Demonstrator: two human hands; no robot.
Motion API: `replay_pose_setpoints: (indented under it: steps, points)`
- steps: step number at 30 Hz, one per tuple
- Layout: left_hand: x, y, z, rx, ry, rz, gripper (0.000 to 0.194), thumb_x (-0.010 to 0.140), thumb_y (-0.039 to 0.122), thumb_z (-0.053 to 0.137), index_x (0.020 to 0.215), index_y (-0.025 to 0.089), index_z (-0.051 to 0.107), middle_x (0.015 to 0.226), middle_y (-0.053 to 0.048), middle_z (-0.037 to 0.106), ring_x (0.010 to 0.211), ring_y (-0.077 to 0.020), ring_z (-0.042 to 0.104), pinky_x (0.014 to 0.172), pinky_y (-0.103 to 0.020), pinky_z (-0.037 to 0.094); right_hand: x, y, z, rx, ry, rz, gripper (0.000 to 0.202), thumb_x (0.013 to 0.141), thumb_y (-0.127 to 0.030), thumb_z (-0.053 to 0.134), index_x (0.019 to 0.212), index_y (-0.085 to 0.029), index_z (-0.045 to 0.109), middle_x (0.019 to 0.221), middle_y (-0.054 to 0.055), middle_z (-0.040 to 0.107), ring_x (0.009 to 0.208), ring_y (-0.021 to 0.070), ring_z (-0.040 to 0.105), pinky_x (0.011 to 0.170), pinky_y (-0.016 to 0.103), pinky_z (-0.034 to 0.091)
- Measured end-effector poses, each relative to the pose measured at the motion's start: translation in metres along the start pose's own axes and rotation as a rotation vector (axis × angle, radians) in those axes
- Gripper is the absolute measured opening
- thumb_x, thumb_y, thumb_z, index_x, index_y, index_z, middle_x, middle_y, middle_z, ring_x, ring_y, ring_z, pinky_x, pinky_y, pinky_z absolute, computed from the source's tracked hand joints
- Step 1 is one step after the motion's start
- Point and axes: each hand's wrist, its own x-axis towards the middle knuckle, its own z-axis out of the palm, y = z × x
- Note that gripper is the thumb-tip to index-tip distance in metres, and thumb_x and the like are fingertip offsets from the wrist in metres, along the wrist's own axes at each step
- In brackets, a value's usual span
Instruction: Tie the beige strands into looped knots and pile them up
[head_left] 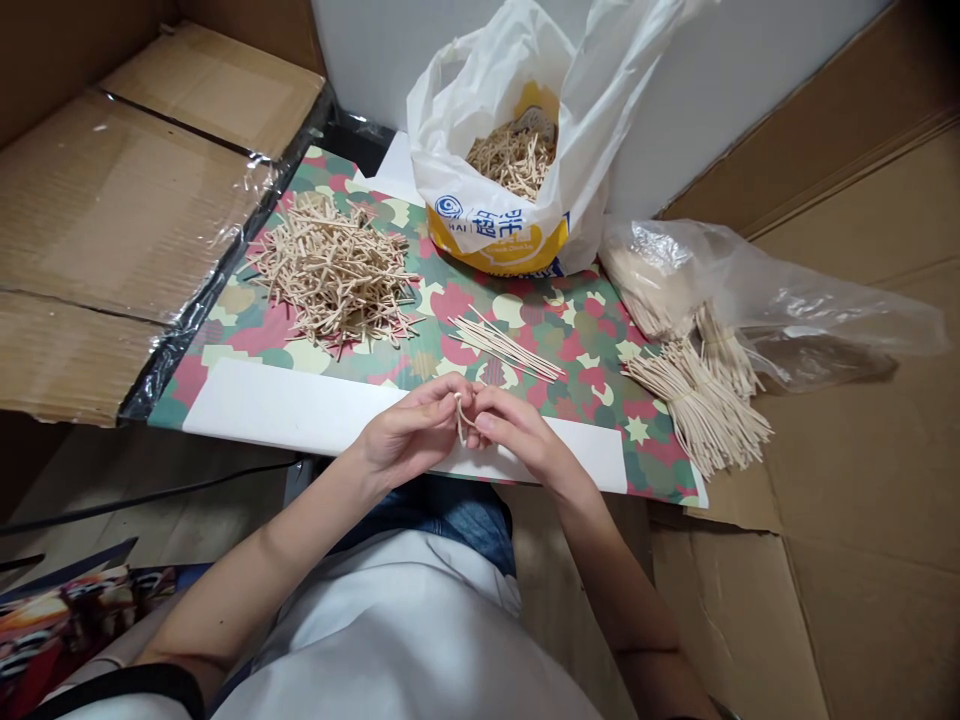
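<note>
Near the front edge of the table, my left hand (412,425) pinches a thin pale cord-like strand (460,420) that is bent into a small loop. My right hand (521,425) meets it from the other side, fingers closed on the same strand; its fingertips are partly hidden. Just beyond the hands lies a small row of straight pale strands (510,345). A heap of short, bent or knotted strands (337,270) is piled to the left.
A white plastic bag (487,225) filled with similar short pieces (517,160) stands at the back. Tied bundles of long strands (697,410) lie at the right beside a clear plastic bag (795,300). Cardboard boxes (142,190) flank the patterned table cover (600,390).
</note>
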Motion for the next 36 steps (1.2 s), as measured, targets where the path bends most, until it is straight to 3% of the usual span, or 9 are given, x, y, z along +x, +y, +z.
replay_pose_setpoints:
  steps: [6,10,19,26,32,36]
  points:
    - [0.001,0.003,0.003,-0.045,0.084,-0.002,0.031,0.06,0.033,0.077,0.066,0.016,0.051,0.07,-0.002,0.05,0.062,-0.0117,0.05,0.058,-0.024,0.043,-0.001,-0.006,0.016,-0.076,0.105,-0.053,0.018,0.091,-0.036,0.043,0.084,-0.022,0.052,0.085,0.001,0.05,0.082,0.0141,0.05,0.079,0.027,0.041]
    - [0.001,0.003,0.003,-0.024,0.117,-0.008,0.036,0.058,0.035,0.078,0.067,0.016,0.049,0.07,-0.001,0.047,0.06,-0.0096,0.047,0.053,-0.022,0.041,0.001,-0.006,0.023,0.038,0.157,-0.059,0.02,0.089,-0.036,0.044,0.079,-0.022,0.053,0.081,0.001,0.05,0.086,0.0154,0.049,0.083,0.028,0.041]
    - [0.0,0.0,0.001,-0.006,0.049,0.004,0.032,0.065,0.035,0.075,0.07,0.017,0.05,0.064,0.003,0.047,0.049,-0.0054,0.049,0.048,-0.018,0.04,0.005,0.004,0.029,0.439,0.145,0.032,0.009,0.077,-0.025,0.056,0.07,-0.019,0.055,0.073,-0.001,0.049,0.072,0.0122,0.049,0.072,0.024,0.041]
    - [-0.001,-0.003,0.0,0.034,0.014,0.041,0.027,0.066,0.035,0.074,0.077,0.016,0.06,0.068,0.001,0.054,0.05,-0.0063,0.052,0.055,-0.021,0.043,0.006,0.003,0.033,0.542,0.209,0.076,0.006,0.073,-0.023,0.055,0.069,-0.019,0.056,0.065,-0.002,0.046,0.061,0.0107,0.046,0.063,0.023,0.041]
    - [-0.003,-0.005,-0.003,0.066,-0.006,0.064,0.021,0.068,0.029,0.074,0.075,0.016,0.059,0.062,0.003,0.053,0.049,-0.0061,0.054,0.054,-0.019,0.043,0.009,0.004,0.036,0.713,0.129,0.116,0.004,0.068,-0.021,0.056,0.065,-0.018,0.056,0.057,-0.002,0.047,0.055,0.0092,0.044,0.054,0.02,0.038]
    - [-0.003,-0.004,-0.003,-0.001,-0.033,0.037,0.017,0.07,0.026,0.073,0.076,0.016,0.061,0.058,0.003,0.056,0.048,-0.0068,0.056,0.054,-0.017,0.045,0.009,0.005,0.036,0.748,0.104,0.135,0.007,0.07,-0.024,0.058,0.068,-0.018,0.057,0.058,-0.002,0.049,0.056,0.0087,0.045,0.055,0.02,0.039]
